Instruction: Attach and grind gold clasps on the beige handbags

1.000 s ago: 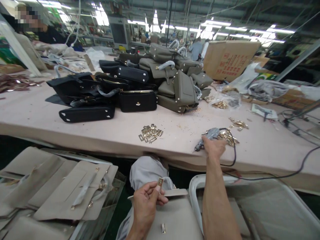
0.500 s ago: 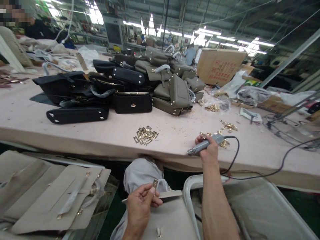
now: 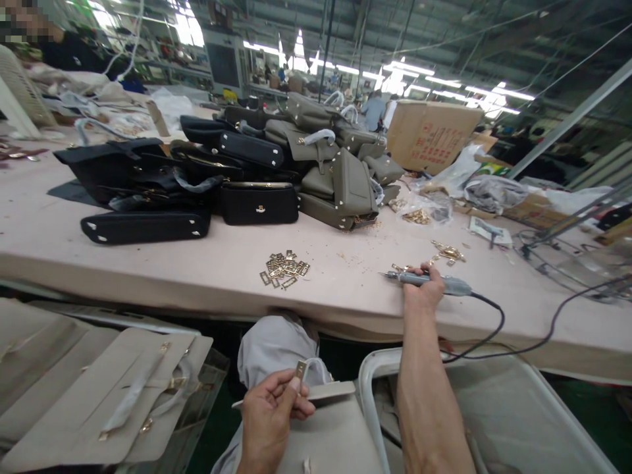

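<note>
My left hand [image 3: 271,415] pinches a small brass-coloured metal plate [image 3: 300,370] upright between thumb and fingers. It is held just over a beige handbag [image 3: 330,431] on my lap, whose pale wrapped handle shows behind the fingers. My right hand [image 3: 425,288] is closed around a grey electric screwdriver [image 3: 457,286] above the table, its tip pointing left and its cord trailing right. Similar metal plates [image 3: 285,268] lie in a small pile on the table, left of the screwdriver tip. Gold fittings [image 3: 448,252] lie just beyond my right hand, some partly hidden by it.
Black handbags [image 3: 259,204] and olive handbags [image 3: 340,187] are heaped across the table [image 3: 336,289]. Beige bag pieces [image 3: 123,395] lie at lower left. A white-rimmed bin [image 3: 518,395] stands at right, below the cord. A cardboard box [image 3: 432,135] is at the back.
My right hand has turned the screwdriver from pointing down-left to nearly level, its tip higher and over the table. My left hand still holds the metal plate, nearly unmoved.
</note>
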